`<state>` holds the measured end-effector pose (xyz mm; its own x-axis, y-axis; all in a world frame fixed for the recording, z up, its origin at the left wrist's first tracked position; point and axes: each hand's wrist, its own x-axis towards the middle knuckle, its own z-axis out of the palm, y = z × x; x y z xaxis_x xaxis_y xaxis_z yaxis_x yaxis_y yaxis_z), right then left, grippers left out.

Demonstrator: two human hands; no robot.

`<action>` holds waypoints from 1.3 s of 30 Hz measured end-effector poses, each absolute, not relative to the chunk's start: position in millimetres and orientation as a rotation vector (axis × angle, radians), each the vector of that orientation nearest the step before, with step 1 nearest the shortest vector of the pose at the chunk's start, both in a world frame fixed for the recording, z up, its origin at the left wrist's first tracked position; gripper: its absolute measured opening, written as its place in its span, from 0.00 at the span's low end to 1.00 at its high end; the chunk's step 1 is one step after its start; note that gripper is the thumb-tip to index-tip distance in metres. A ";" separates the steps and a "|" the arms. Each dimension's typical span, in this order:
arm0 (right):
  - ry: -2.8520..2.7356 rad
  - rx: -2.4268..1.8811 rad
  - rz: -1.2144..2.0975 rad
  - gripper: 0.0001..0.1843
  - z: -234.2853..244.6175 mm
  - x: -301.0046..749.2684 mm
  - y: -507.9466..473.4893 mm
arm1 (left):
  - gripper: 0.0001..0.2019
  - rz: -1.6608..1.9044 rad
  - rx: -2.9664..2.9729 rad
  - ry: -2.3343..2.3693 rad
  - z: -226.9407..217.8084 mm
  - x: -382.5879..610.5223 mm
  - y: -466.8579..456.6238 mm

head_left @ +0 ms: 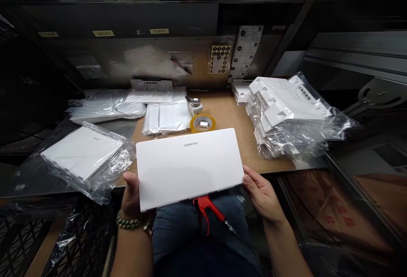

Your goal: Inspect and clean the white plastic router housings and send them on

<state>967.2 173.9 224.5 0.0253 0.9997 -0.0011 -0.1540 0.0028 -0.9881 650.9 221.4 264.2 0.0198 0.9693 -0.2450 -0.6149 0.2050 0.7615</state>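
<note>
I hold a flat white device [187, 166] with a grey HUAWEI logo, level over my lap at the near edge of the bench. My left hand [132, 194] grips its left short edge; a green bead bracelet is on that wrist. My right hand [259, 190] holds its right edge. A red-handled tool [208, 209] lies on my jeans just under the device's near edge, its metal tip pointing right.
A brown bench top [232, 116] carries a yellow tape roll [202, 122], a small bottle [195, 105], white bagged parts [167, 118], a bagged stack of white panels [286, 111] at right and a bagged white unit [81, 152] at left. A shelf runs overhead.
</note>
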 end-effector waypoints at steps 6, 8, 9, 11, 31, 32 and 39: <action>-1.263 -1.177 1.124 0.17 227.6 970.2 180.1 | 0.26 1.411 0.779 1.196 281.9 642.8 233.9; -1.283 -1.181 1.051 0.19 229.2 971.0 184.9 | 0.21 1.454 0.915 1.203 284.3 643.9 229.0; -1.274 -1.172 1.019 0.20 230.8 970.9 187.6 | 0.19 1.469 1.013 1.194 285.5 644.8 225.6; -1.246 -1.142 0.971 0.23 235.3 969.6 192.9 | 0.13 1.467 1.220 1.152 288.2 647.2 219.2; -1.437 -0.873 0.601 0.10 236.2 949.4 199.0 | 0.17 1.669 0.393 0.855 297.6 655.4 218.0; -1.523 -0.812 0.577 0.11 240.0 946.7 201.2 | 0.19 1.605 0.225 0.843 295.7 650.2 219.8; -2.196 -0.668 0.514 0.20 267.4 933.0 291.0 | 0.29 1.373 -0.140 0.810 284.3 587.7 224.4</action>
